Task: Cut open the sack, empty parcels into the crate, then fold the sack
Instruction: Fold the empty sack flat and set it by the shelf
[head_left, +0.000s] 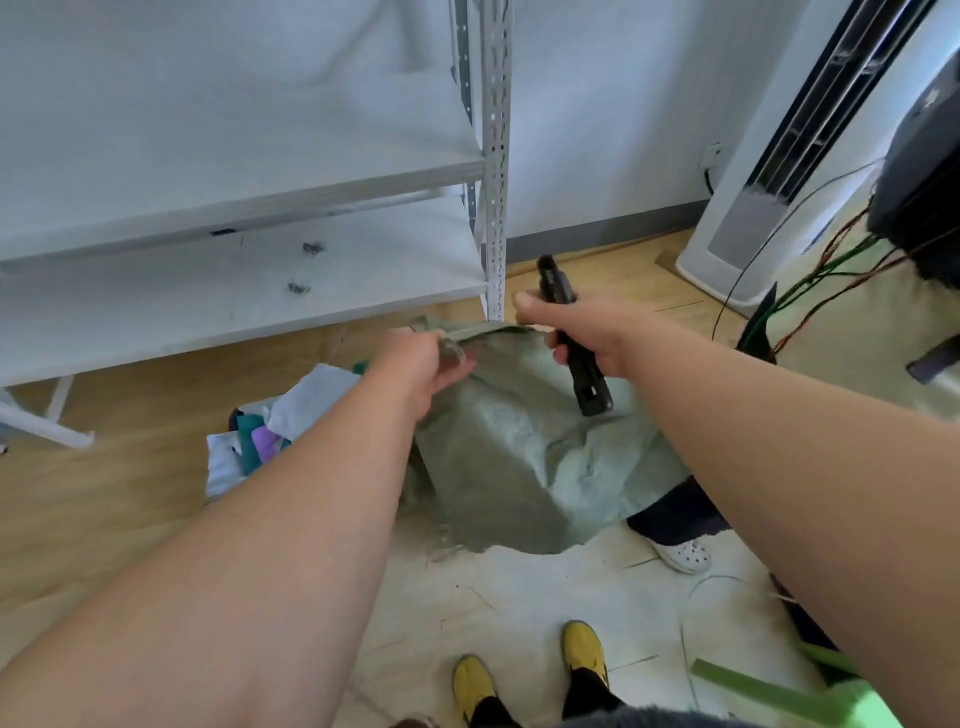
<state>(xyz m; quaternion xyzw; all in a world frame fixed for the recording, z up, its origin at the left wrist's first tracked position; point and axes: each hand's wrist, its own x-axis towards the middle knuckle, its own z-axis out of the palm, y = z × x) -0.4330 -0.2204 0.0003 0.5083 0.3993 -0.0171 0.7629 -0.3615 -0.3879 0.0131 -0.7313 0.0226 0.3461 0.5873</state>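
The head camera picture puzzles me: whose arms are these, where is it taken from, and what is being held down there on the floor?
There is no machine here. A person wears a wide-angle camera on the head, so you look forward and down along their own bare arms. The left hand grips the top edge of a grey-green woven sack standing on the floor. The right hand is wrapped round a black utility knife, held just above the sack's mouth. Left of the sack is a white crate with soft parcels in it. Behind stands a white metal shelf rack. The yellow shoes at the bottom are the wearer's; the white shoe belongs to someone else.
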